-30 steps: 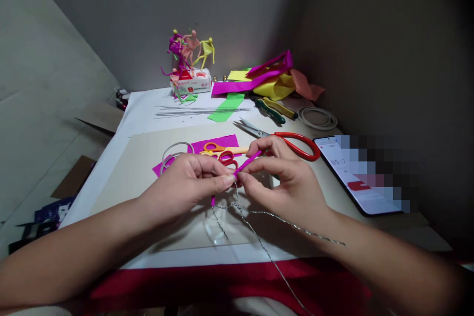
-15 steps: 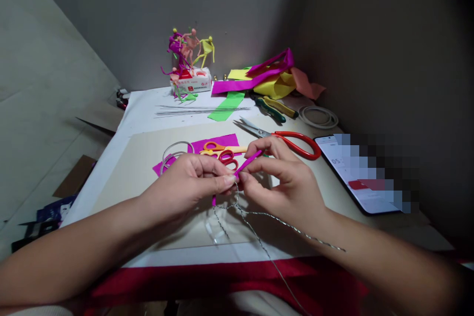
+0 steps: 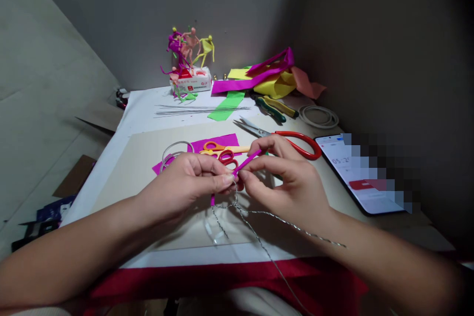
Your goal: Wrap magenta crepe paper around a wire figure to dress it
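Between my two hands is a twisted wire figure (image 3: 236, 203), its limbs of twined silvery wire hanging below my fingers. My left hand (image 3: 196, 175) is closed, thumb and forefinger pinching the figure at its magenta-wrapped part. Fingers of my right hand (image 3: 285, 173) are closed on a narrow magenta crepe paper strip (image 3: 247, 161), which slants up from the pinch point. A short limb at the left has magenta wrapping (image 3: 212, 200) with bare wire below. Just beyond my hands lie small scissors with orange and red handles (image 3: 226, 155) on a magenta paper piece (image 3: 217, 141).
Large red-handled scissors (image 3: 299, 144), pliers (image 3: 274, 108), a white coil (image 3: 319, 116) and a phone (image 3: 355, 173) lie to the right. Behind are straight wires (image 3: 192, 110), crepe paper strips (image 3: 266, 76) and finished paper figures (image 3: 190, 44) on a small box (image 3: 192, 81). A silver ring (image 3: 177, 148) lies left.
Very little differs. My right hand has shifted slightly right, and more of the magenta strip shows between my fingers. My left hand keeps its pinch.
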`<state>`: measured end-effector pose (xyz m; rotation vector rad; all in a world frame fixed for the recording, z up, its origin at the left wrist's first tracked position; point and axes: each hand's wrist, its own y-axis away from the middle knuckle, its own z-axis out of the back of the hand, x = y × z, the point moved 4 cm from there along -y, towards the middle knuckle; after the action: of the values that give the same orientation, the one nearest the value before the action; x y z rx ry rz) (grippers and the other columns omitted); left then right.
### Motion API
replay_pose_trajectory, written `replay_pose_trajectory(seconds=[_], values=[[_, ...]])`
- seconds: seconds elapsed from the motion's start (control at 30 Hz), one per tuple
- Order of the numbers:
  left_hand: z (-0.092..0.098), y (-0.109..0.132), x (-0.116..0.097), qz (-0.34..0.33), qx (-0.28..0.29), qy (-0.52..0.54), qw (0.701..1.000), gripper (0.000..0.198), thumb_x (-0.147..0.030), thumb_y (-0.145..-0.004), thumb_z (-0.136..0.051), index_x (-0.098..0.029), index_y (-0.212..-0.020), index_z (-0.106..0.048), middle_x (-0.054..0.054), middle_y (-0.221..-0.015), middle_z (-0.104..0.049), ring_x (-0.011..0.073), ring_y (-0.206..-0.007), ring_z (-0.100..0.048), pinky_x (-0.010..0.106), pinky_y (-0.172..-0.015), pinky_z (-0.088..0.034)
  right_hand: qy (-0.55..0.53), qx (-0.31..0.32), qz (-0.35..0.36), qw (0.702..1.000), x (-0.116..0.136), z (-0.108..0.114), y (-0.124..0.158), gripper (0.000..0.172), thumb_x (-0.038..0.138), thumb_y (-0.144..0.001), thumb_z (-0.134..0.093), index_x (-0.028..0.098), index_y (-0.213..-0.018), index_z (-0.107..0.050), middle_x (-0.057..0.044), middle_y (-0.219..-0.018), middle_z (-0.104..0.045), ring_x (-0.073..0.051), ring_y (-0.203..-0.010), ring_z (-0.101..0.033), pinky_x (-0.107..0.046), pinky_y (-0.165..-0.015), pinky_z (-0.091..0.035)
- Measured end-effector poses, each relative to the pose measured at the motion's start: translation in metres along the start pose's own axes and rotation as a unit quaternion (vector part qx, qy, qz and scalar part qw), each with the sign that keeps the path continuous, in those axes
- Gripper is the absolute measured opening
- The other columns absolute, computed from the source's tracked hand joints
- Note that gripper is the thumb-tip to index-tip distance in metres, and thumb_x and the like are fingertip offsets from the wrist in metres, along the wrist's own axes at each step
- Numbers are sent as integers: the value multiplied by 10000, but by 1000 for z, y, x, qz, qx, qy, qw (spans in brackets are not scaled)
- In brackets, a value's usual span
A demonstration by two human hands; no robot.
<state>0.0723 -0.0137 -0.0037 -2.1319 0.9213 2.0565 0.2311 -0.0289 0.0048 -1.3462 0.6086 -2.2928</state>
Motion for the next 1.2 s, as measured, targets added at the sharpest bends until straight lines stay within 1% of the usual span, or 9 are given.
replay_pose_trajectory(seconds=[0.1, 0.43, 0.7, 0.83, 0.93, 1.03, 1.1, 1.13, 1.2], values=[[0, 1, 0, 2, 0, -3, 1000, 77, -177, -718, -726, -132, -667, -691, 6, -608, -651, 92, -563, -548, 206, -554, -416, 1, -23, 10, 1000, 2, 3, -1, 107, 127, -725, -638, 218, -677, -668, -54, -868, -578, -206, -842, -569, -407, -784, -474], [1, 1, 0, -11, 2, -57, 998, 94, -202, -765, -696, -128, -707, -687, -6, -625, -629, 72, -585, -531, 190, -581, -404, -9, -17, 7, 1000, 1, -2, 2, 112, 102, -721, -628, 201, -681, -662, -72, -903, -571, -211, -866, -565, -412, -799, -476], [-3, 2, 0, -1, 14, 23, 1000, 91, -123, -744, -707, -118, -654, -693, -10, -585, -659, 55, -555, -565, 149, -553, -433, -16, -23, 6, 1000, 3, -2, 2, 120, 84, -703, -611, 189, -656, -647, -68, -883, -558, -205, -846, -558, -397, -786, -469], [-4, 1, 0, 5, 17, 51, 999, 64, -109, -711, -732, -115, -654, -703, 2, -614, -697, 61, -561, -593, 139, -548, -456, -15, -23, 1, 1000, 1, -2, 1, 130, 84, -704, -609, 201, -661, -644, -59, -885, -555, -203, -848, -555, -394, -787, -468], [-3, -1, 1, 18, 19, 75, 997, 43, -113, -710, -734, -112, -675, -710, 23, -651, -723, 77, -597, -633, 143, -585, -483, -13, -19, 4, 1000, 1, 1, 1, 109, 104, -725, -613, 197, -670, -635, -57, -883, -553, -202, -848, -555, -388, -781, -469], [-2, -2, 2, 38, 27, 104, 994, 31, -119, -724, -723, -112, -698, -708, 66, -764, -756, 123, -709, -690, 172, -662, -516, -19, -34, 16, 999, 2, 9, -2, 101, 94, -743, -603, 192, -724, -616, -60, -871, -548, -201, -856, -555, -387, -807, -466], [-2, -2, 2, 44, 35, 110, 992, 23, -124, -728, -722, -112, -717, -705, 91, -844, -761, 151, -770, -705, 206, -714, -528, -35, -46, 31, 998, 3, 15, -5, 140, 75, -754, -592, 196, -818, -615, -69, -908, -566, -211, -915, -559, -394, -855, -459], [-2, -2, 3, 44, 41, 107, 992, 29, -132, -728, -724, -111, -725, -704, 96, -853, -760, 160, -779, -707, 223, -729, -531, -45, -37, 41, 997, 4, 17, -6, 171, 71, -762, -590, 202, -869, -618, -72, -932, -585, -216, -946, -561, -398, -876, -455], [-2, -3, 3, 45, 54, 100, 992, 50, -153, -727, -730, -112, -736, -702, 95, -832, -760, 172, -777, -709, 247, -736, -534, -63, 9, 61, 996, 5, 16, -8, 196, 75, -784, -591, 212, -918, -634, -62, -925, -634, -211, -943, -580, -392, -874, -459]])
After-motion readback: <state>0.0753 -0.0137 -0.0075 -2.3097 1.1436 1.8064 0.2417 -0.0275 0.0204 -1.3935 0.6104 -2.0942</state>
